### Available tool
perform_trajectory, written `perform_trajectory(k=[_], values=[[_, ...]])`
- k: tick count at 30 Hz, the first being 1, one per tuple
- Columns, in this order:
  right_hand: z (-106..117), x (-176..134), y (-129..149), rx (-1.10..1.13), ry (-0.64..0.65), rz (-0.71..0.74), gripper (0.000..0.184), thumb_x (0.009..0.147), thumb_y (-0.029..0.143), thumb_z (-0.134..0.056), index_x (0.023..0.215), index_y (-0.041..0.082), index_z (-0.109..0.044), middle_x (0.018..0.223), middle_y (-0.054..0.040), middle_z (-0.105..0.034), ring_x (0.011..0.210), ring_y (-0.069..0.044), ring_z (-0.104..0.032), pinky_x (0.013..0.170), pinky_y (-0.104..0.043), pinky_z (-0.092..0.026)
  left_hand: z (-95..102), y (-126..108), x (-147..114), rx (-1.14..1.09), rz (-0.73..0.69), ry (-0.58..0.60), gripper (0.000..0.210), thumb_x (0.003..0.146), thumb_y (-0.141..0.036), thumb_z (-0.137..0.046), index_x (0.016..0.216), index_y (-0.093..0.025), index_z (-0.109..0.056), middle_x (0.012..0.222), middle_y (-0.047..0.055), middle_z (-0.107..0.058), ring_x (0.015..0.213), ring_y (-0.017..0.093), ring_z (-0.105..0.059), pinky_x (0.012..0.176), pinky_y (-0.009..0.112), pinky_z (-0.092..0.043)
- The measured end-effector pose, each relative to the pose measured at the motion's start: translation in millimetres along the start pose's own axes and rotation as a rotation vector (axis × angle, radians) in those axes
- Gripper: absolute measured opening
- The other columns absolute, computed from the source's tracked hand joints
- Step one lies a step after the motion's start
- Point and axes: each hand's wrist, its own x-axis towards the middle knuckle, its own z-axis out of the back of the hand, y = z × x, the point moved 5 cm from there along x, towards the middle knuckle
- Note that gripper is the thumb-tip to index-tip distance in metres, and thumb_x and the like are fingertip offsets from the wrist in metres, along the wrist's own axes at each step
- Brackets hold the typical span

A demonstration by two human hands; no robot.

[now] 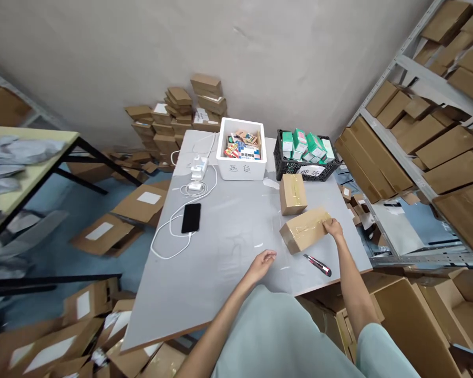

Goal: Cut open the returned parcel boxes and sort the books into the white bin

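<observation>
My right hand (334, 229) grips the far right end of a taped cardboard box (305, 229), which lies at an angle on the grey table (224, 273). To the left of that box, my left hand (262, 263) hovers over the tabletop with its fingers loosely extended and nothing in them. A second taped cardboard box (293, 194) stands just behind the first. Between my right forearm and the held box's near side lies a red and black utility knife (317, 265).
At the table's back are a white foam box (242, 170) of small packages and a black crate (279, 163) of green-and-white boxes. A phone (191, 218) with a white cable lies left. Cardboard boxes fill the right shelves (418, 178) and cover the floor on both sides.
</observation>
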Motion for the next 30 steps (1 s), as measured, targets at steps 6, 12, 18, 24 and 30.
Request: perform_trajectory(k=[6,12,18,24,30], values=[[-52,-38,-3,0.02,0.087,0.119,0.063,0.102,0.067,-0.064,0.136,0.015,-0.062,0.125,-0.0198,-0.081,0.118,-0.034,-0.076,0.093,-0.035,-0.054,30.5,18,-13,0.006,0.046,-0.217,0.056,0.066,-0.065,-0.091,0.096,-0.021,-0.079,0.105,0.016,-0.084,0.106,0.035,-0.079,0.107,0.055,-0.06],[-113,-119,9,0.118,0.197,0.317,0.053,0.102,0.07,-0.063,0.121,0.02,-0.063,0.118,-0.0144,-0.08,0.104,-0.031,-0.074,0.089,-0.035,-0.053,62.4,33,-39,0.06,0.082,-0.474,0.058,0.078,-0.068,-0.085,0.108,-0.019,-0.074,0.119,0.017,-0.082,0.12,0.035,-0.075,0.115,0.055,-0.056],[-140,-145,4,0.267,0.277,0.436,0.057,0.109,0.072,-0.046,0.119,0.019,-0.065,0.121,-0.0161,-0.078,0.107,-0.029,-0.073,0.095,-0.036,-0.054,82.3,52,-66,0.141,0.108,-0.628,0.052,0.087,-0.059,-0.081,0.118,-0.018,-0.07,0.122,0.016,-0.079,0.117,0.031,-0.075,0.11,0.051,-0.059],[-136,-88,-68,0.056,0.256,0.25,0.035,0.109,0.046,-0.057,0.122,0.017,-0.071,0.135,-0.0215,-0.073,0.127,-0.033,-0.068,0.108,-0.041,-0.049,80.9,60,-67,0.148,0.071,-0.647,0.053,0.087,-0.062,-0.079,0.12,-0.021,-0.069,0.127,0.015,-0.079,0.12,0.03,-0.075,0.111,0.049,-0.059],[-148,-68,-112,0.016,0.3,0.119,0.028,0.085,0.025,-0.083,0.109,0.018,-0.072,0.133,-0.0217,-0.071,0.133,-0.037,-0.064,0.112,-0.046,-0.047,84.7,63,-63,0.119,0.045,-0.655,0.062,0.08,-0.067,-0.084,0.117,-0.02,-0.07,0.131,0.018,-0.079,0.125,0.033,-0.074,0.113,0.052,-0.058]])
